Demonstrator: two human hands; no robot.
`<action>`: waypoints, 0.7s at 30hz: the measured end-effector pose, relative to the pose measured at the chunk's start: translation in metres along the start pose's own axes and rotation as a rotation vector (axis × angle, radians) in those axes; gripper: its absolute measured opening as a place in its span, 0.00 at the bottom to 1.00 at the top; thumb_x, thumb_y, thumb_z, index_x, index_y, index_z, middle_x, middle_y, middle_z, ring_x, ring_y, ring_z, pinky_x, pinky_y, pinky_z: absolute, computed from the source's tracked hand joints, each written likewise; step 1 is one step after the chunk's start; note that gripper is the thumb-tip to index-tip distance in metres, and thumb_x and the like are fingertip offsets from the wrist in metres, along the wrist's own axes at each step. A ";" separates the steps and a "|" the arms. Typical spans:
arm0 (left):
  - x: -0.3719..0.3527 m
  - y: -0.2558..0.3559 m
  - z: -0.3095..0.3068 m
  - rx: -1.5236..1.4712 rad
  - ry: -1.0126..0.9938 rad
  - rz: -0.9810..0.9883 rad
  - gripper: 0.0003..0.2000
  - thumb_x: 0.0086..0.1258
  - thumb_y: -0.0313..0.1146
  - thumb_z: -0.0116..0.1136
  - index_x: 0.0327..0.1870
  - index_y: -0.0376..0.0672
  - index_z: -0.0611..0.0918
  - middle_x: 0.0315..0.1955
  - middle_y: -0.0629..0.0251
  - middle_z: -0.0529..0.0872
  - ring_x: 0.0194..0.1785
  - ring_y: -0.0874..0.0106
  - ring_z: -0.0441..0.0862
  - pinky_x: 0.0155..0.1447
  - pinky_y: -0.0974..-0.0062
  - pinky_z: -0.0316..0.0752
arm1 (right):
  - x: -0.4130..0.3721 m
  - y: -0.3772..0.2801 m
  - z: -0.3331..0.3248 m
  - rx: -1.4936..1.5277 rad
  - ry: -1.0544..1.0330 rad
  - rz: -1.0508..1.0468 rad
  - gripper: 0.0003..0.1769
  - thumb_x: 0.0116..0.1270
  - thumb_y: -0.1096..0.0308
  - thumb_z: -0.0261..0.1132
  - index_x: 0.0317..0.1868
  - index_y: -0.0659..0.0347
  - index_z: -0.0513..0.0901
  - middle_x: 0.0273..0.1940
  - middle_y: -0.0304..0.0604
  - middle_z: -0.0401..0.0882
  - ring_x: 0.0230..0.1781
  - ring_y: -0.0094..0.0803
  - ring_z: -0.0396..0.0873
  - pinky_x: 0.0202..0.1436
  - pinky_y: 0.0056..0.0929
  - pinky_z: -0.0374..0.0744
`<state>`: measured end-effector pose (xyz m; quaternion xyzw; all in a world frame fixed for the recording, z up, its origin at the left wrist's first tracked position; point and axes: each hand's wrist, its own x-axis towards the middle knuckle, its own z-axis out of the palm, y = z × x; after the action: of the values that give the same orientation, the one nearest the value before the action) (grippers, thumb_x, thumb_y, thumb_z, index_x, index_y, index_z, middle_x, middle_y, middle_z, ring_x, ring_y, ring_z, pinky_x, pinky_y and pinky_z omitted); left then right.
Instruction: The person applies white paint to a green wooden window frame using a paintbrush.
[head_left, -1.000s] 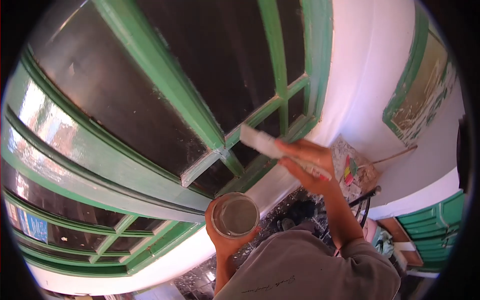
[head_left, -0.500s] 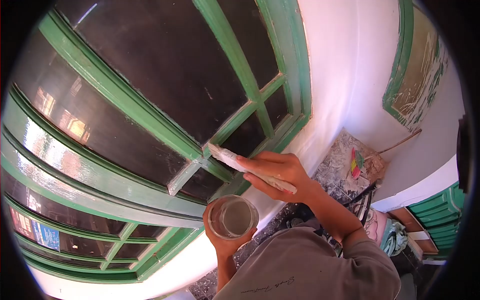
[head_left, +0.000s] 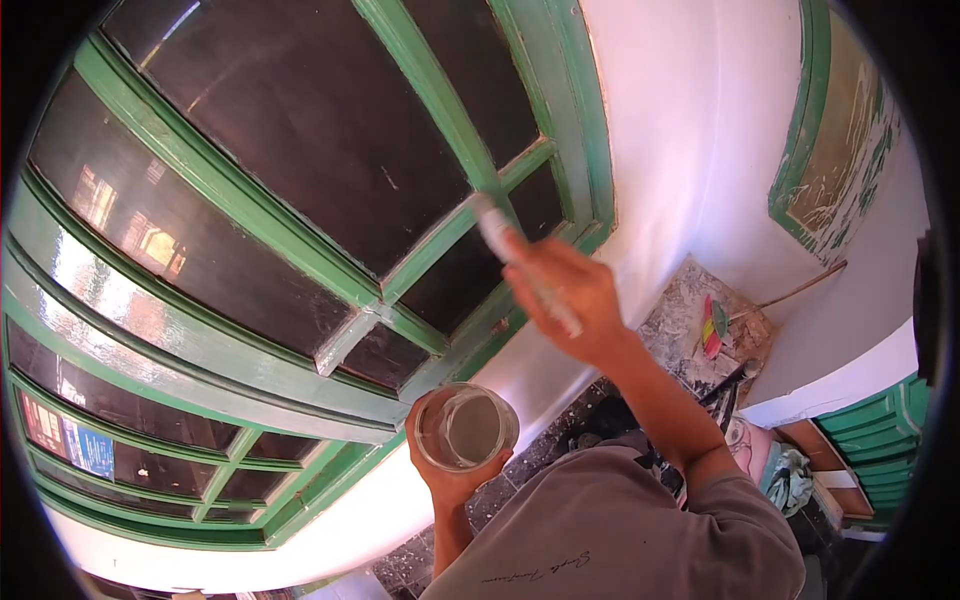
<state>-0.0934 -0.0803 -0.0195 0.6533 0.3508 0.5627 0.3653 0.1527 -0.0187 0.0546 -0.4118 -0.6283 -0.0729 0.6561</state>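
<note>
My right hand (head_left: 572, 300) is closed round a paintbrush (head_left: 497, 232) with a whitish, paint-smeared handle, slightly blurred by motion. Its bristle end meets the green window frame (head_left: 425, 250) near the crossing of two glazing bars. Lower down, my left hand (head_left: 440, 478) grips a clear round cup (head_left: 465, 428) from below and the side, and greyish liquid shows inside it. Dark glass panes (head_left: 290, 130) fill the frame around the brush. One short bar (head_left: 346, 342) to the lower left looks paler grey than the green around it.
A white wall (head_left: 660, 130) borders the window. On the floor lies a paint-splattered board (head_left: 690, 310) with a colourful item (head_left: 715, 325) and a stick (head_left: 800, 283). Another green-framed pane (head_left: 850, 130) with white streaks is at right, above a green louvred panel (head_left: 880, 450).
My right hand has moved the paintbrush up and to the right along the bar, toward the crossing. My left hand holds the cup in nearly the same place.
</note>
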 end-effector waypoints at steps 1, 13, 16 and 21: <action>0.000 -0.001 0.001 0.005 0.004 0.013 0.54 0.35 0.37 0.89 0.69 0.36 0.68 0.59 0.52 0.81 0.61 0.59 0.82 0.66 0.59 0.78 | -0.001 -0.009 0.005 0.055 -0.065 -0.020 0.23 0.64 0.77 0.72 0.61 0.62 0.85 0.31 0.45 0.81 0.24 0.38 0.79 0.29 0.33 0.79; -0.003 0.018 -0.015 0.043 -0.044 -0.002 0.56 0.36 0.40 0.90 0.70 0.36 0.67 0.60 0.53 0.80 0.62 0.61 0.81 0.68 0.59 0.77 | 0.009 0.002 -0.018 0.002 0.026 0.206 0.19 0.67 0.78 0.71 0.59 0.62 0.86 0.33 0.46 0.83 0.28 0.28 0.79 0.34 0.25 0.77; -0.010 0.021 -0.022 0.067 -0.023 -0.024 0.56 0.36 0.40 0.90 0.71 0.36 0.67 0.60 0.53 0.80 0.63 0.62 0.81 0.68 0.60 0.77 | 0.005 -0.004 -0.008 -0.091 0.067 0.126 0.21 0.67 0.80 0.70 0.60 0.63 0.86 0.35 0.47 0.83 0.30 0.28 0.81 0.36 0.25 0.78; -0.017 0.028 -0.033 0.047 0.008 -0.053 0.56 0.35 0.39 0.90 0.70 0.35 0.68 0.60 0.54 0.81 0.63 0.63 0.81 0.68 0.61 0.77 | -0.012 -0.032 0.021 0.029 -0.136 0.014 0.23 0.65 0.82 0.70 0.61 0.65 0.85 0.37 0.49 0.85 0.32 0.32 0.84 0.38 0.25 0.80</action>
<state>-0.1270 -0.1060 0.0004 0.6500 0.3823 0.5471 0.3633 0.1143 -0.0317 0.0555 -0.4108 -0.6693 -0.0310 0.6183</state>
